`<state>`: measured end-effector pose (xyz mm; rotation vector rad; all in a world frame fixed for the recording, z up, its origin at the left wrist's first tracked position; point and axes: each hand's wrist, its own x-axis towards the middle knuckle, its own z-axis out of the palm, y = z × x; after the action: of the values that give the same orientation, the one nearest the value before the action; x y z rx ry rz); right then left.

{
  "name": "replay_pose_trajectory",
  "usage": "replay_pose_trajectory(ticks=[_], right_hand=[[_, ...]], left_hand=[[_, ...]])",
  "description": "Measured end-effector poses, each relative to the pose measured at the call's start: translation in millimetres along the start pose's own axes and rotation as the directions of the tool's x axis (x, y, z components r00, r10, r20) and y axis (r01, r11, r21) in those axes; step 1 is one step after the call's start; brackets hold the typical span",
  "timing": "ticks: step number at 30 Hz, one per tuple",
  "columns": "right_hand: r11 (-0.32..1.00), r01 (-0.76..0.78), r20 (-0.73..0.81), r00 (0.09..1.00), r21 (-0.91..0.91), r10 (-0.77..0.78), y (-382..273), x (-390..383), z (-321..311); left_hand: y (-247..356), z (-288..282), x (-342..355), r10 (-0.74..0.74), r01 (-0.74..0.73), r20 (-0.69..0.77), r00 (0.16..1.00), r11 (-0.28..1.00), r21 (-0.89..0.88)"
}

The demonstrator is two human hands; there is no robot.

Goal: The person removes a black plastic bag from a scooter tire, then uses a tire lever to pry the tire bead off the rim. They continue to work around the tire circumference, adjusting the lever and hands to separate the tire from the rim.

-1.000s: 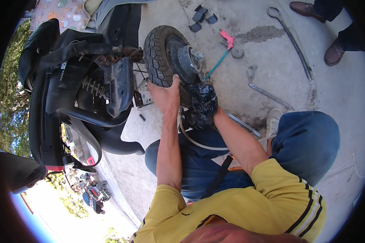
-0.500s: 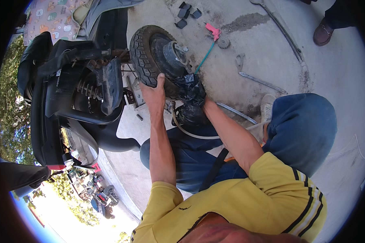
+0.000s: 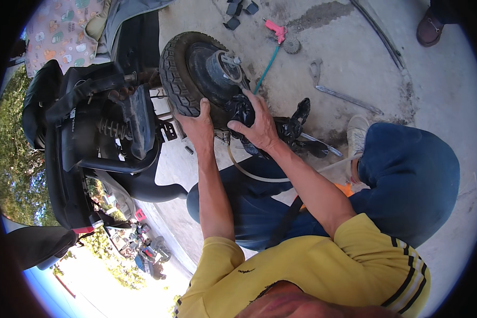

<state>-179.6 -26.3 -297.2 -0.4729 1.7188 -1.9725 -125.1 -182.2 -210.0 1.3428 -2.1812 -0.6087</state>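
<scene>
A black scooter wheel with a knobbly tyre and a hub stands upright in front of me. My left hand grips the tyre's near side, thumb on the sidewall and fingers around the tread. Beside it, my right hand is closed over a crumpled black plastic bag against the wheel's lower right side, thumb toward my left hand. More loose black plastic spreads past my right wrist. A pale hose with a metal fitting curves below the wheel and under my right forearm.
The tilted black scooter fills the left. On the concrete lie a pink air gun with a green hose, a round brush, a wrench, a metal bar and black blocks. Another person's shoe is at top right.
My right hand has come up out of the black plastic and onto the wheel's side. The plastic now trails to the right. The wheel has shifted slightly left in view.
</scene>
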Motion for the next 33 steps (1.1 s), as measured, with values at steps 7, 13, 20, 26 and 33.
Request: replay_pose_trajectory(ticks=[7, 13, 20, 26, 33], right_hand=[[0.990, 0.054, 0.084, 0.996, -0.133, -0.043, 35, -32, 30], [0.988, 0.076, 0.015, 0.997, -0.135, -0.074, 31, -38, 30], [0.996, -0.011, 0.061, 0.998, -0.092, 0.016, 18, -55, 42], [0.999, -0.011, 0.056, 0.998, -0.042, 0.013, 14, -55, 48], [0.999, 0.034, 0.045, 0.998, -0.024, -0.033, 8, -57, 52]], left_hand=[[20, 8, -7, -0.001, 0.006, -0.056, 0.998, 0.996, 0.089], [29, 11, -8, 0.011, -0.006, -0.064, 0.998, 0.997, 0.073], [28, 7, 5, -0.013, 0.015, -0.041, 0.999, 0.999, 0.040], [28, 5, 18, 0.038, -0.039, 0.013, 0.999, 0.998, 0.052], [29, 3, 28, 0.043, -0.044, 0.020, 0.999, 0.996, 0.080]])
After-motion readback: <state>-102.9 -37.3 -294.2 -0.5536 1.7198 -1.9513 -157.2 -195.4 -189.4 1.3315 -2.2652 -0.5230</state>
